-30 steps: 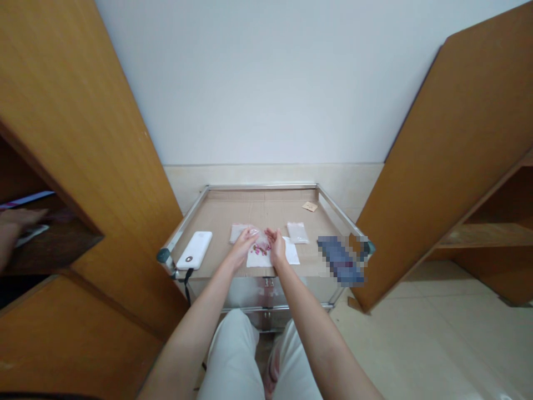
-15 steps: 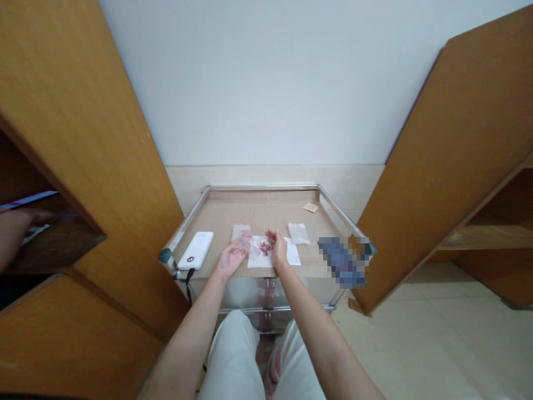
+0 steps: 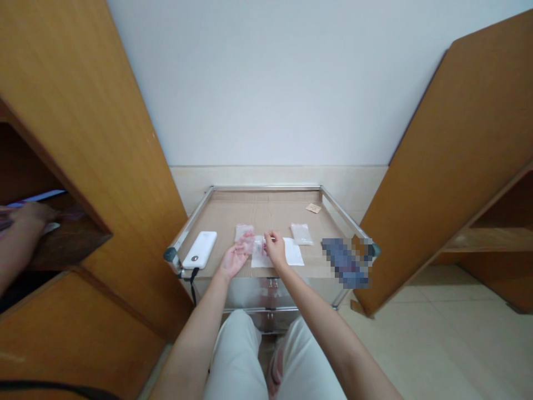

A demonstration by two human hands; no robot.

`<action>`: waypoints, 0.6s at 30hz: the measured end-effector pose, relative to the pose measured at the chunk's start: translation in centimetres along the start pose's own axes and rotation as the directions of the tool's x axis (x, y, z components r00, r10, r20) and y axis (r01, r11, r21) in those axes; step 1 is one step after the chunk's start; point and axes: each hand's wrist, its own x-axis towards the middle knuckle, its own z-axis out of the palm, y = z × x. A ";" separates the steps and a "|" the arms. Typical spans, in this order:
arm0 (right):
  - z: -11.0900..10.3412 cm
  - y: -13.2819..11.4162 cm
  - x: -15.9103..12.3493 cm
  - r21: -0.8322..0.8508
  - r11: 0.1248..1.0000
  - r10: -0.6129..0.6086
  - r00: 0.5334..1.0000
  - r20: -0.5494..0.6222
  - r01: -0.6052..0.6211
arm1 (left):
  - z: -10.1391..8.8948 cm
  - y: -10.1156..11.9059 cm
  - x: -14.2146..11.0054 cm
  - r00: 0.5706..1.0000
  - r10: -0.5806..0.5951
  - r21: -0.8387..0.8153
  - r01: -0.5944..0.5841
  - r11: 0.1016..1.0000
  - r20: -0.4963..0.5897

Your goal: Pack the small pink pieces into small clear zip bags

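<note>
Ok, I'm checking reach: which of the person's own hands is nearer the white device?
The left hand is nearer, beside the white device but apart from it; the right hand is farther, over the white paper.

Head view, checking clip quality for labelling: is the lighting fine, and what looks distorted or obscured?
Head view: soft, even light, no harsh glare; the wide lens makes the wooden door lean sharply; a pixelated patch hides the object on the right of the cardboard-topped cart.

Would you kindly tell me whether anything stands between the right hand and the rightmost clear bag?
Only the flat white paper sheet lies between the right hand and that clear plastic bag; nothing upright.
</note>
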 end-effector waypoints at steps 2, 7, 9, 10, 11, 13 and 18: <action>0.0 -0.5 -0.2 -0.130 0.988 -0.086 0.996 -0.008 0.084 | -0.1 0.0 0.1 1.000 0.002 0.008 -0.001 1.000 -0.014; 0.1 -1.0 -0.3 -0.205 0.979 0.013 1.000 0.000 -0.012 | -0.4 0.1 0.3 0.998 -0.003 -0.037 0.000 0.999 -0.064; 0.1 -1.1 -0.3 -0.147 0.985 0.097 0.995 0.003 -0.095 | -0.5 0.1 0.3 0.999 -0.008 -0.045 0.006 0.999 -0.049; 0.2 -1.2 -0.3 -0.121 0.985 0.127 0.992 0.014 -0.124 | -0.5 0.1 0.3 0.999 -0.009 -0.043 0.008 0.999 -0.037; 0.2 -1.3 -0.4 -0.102 0.984 0.148 0.988 0.038 -0.143 | -0.6 0.1 0.3 1.000 -0.008 -0.039 0.007 0.999 -0.025; 0.3 -1.6 -0.6 -0.081 0.982 0.179 0.977 0.113 -0.171 | -0.7 0.1 0.2 1.000 0.006 -0.028 -0.006 1.000 -0.008; 0.3 -2.3 -1.1 -0.050 0.976 0.218 0.953 0.210 -0.212 | -0.9 -0.2 0.1 1.000 0.015 0.009 -0.015 1.000 -0.018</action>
